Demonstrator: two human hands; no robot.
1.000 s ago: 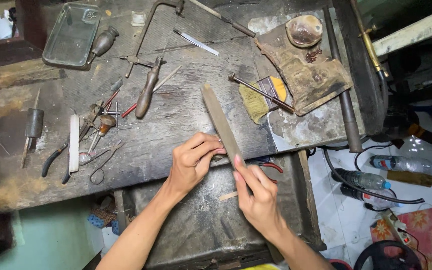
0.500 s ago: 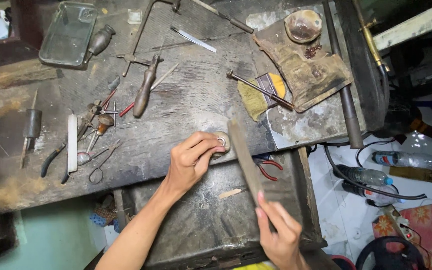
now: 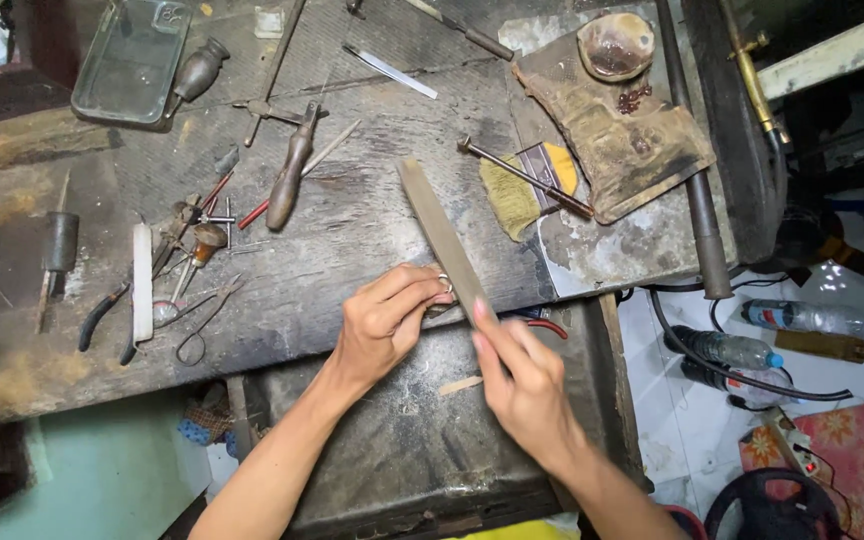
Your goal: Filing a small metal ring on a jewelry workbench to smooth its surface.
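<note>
Right hand (image 3: pixel 522 375) grips a long, flat grey file (image 3: pixel 442 240), laid across a small metal ring (image 3: pixel 444 285) pinched by left hand (image 3: pixel 384 322)

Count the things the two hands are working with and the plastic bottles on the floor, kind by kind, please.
Long flat grey metal file, held by the right hand: 1
Small metal ring, pinched by the left hand: 1
Clear plastic bottles with blue caps: 2
Total: 4
</note>
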